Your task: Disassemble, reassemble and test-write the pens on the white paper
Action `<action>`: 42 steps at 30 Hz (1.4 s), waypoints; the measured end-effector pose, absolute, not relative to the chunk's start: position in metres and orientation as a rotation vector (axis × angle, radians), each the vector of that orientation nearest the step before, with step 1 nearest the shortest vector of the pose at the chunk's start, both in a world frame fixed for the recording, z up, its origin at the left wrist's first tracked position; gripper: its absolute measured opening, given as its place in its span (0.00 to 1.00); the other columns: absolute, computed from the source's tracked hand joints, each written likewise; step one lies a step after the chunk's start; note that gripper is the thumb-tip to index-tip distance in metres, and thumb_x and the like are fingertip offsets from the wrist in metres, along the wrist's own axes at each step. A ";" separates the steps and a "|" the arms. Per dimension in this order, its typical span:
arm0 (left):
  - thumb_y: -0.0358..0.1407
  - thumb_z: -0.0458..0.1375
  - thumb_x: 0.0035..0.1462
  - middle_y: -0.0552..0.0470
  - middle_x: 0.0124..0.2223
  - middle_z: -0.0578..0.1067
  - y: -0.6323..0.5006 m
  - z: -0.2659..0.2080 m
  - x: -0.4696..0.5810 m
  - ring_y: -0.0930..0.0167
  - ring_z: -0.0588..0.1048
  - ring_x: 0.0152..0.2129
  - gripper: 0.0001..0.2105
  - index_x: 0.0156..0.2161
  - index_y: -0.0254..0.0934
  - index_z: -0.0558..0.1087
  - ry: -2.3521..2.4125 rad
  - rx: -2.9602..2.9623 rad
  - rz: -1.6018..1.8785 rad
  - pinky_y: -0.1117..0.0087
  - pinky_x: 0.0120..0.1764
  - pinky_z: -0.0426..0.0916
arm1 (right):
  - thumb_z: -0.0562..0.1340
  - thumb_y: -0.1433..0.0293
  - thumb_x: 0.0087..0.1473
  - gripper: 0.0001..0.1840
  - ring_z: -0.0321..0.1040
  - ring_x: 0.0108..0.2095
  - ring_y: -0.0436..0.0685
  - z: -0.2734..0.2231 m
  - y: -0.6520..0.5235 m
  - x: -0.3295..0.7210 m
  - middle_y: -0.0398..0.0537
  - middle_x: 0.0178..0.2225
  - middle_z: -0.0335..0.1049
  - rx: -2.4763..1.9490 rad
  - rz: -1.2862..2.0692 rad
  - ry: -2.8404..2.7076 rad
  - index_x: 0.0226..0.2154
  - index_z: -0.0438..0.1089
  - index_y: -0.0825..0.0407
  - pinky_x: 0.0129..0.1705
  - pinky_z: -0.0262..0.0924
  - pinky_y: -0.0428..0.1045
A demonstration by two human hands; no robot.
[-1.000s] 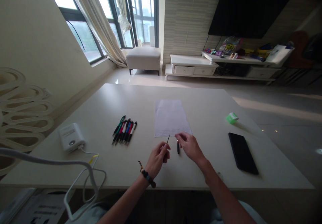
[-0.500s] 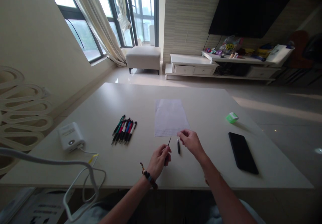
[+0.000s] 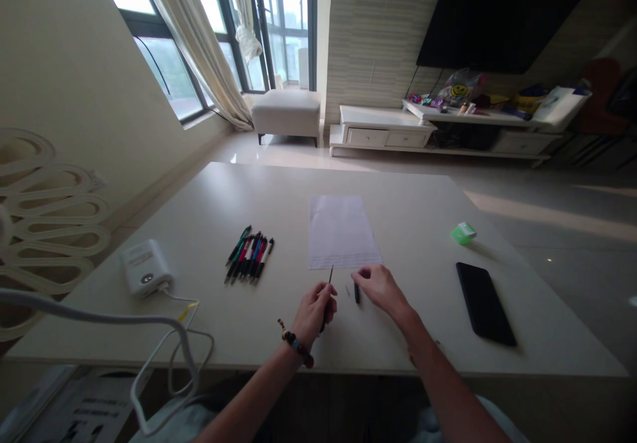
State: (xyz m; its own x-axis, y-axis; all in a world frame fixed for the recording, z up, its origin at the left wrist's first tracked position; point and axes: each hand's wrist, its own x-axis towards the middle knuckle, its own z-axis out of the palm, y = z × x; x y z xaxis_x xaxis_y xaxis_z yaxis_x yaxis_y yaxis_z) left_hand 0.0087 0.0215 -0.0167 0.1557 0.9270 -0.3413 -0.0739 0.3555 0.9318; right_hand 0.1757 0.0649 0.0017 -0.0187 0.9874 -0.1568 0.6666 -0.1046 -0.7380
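Our left hand grips a slim dark pen part, its thin tip pointing away from us. Our right hand has its fingers drawn together at the far end of a short black pen piece; whether they grasp it, we cannot tell. Beyond, paper lies on the surface, between clustered pens and a black phone.
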 end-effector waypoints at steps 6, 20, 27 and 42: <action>0.53 0.53 0.50 0.58 0.20 0.66 0.019 -0.017 0.013 0.80 0.61 0.13 0.19 0.31 0.36 0.64 1.113 0.952 0.842 0.77 0.18 0.52 | 0.58 0.58 0.50 0.19 0.56 0.17 0.46 0.005 0.060 0.157 0.42 0.18 0.65 -1.362 1.448 -1.620 0.21 0.70 0.56 0.20 0.51 0.42; 0.40 0.62 0.46 0.47 0.33 0.76 0.033 -0.019 -0.008 0.72 0.75 0.26 0.21 0.45 0.34 0.65 1.224 0.723 1.034 0.73 0.29 0.66 | 0.59 0.63 0.51 0.13 0.71 0.27 0.54 0.002 0.063 0.140 0.51 0.28 0.75 -1.687 0.847 -1.695 0.30 0.75 0.54 0.32 0.60 0.46; 0.41 0.58 0.50 0.45 0.31 0.77 0.042 -0.018 -0.010 0.70 0.74 0.25 0.12 0.34 0.32 0.71 1.460 1.115 0.913 0.71 0.26 0.68 | 0.61 0.64 0.51 0.16 0.73 0.35 0.57 -0.002 0.061 0.133 0.53 0.31 0.76 -1.893 0.705 -1.878 0.41 0.73 0.54 0.38 0.59 0.47; 0.44 0.60 0.48 0.50 0.30 0.77 0.057 0.000 -0.014 0.68 0.75 0.28 0.14 0.38 0.38 0.74 1.695 1.514 0.863 0.69 0.33 0.67 | 0.56 0.65 0.56 0.12 0.72 0.33 0.55 0.013 0.066 0.172 0.50 0.32 0.76 -1.964 0.567 -1.741 0.36 0.73 0.52 0.36 0.58 0.46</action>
